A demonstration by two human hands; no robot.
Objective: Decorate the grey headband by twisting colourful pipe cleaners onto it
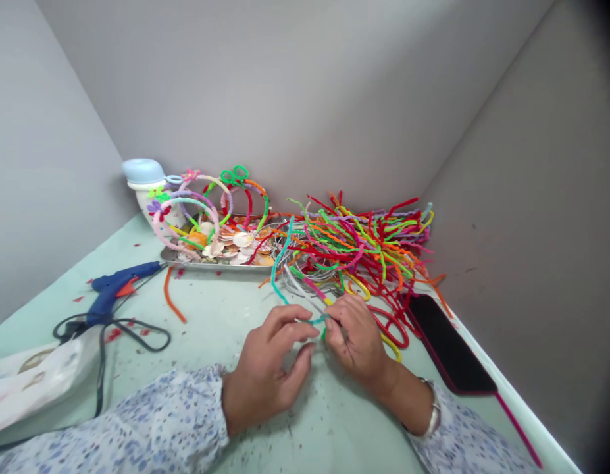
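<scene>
right hand (pixel 356 336): fingers pinched on teal pipe cleaner (pixel 278 270) | strand: runs forward-left toward pipe-cleaner heap (pixel 364 243) | left hand (pixel 265 368): half open, nearer strand's middle, hold unclear

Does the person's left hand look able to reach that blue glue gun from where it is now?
Probably yes. The left hand is on the same side as the blue glue gun, and only a low black cord lies flat between them.

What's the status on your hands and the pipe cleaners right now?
Right hand pinching teal pipe cleaner. Left hand right beside it. Red pipe cleaner, yellow pipe cleaner lying by right hand.
</scene>
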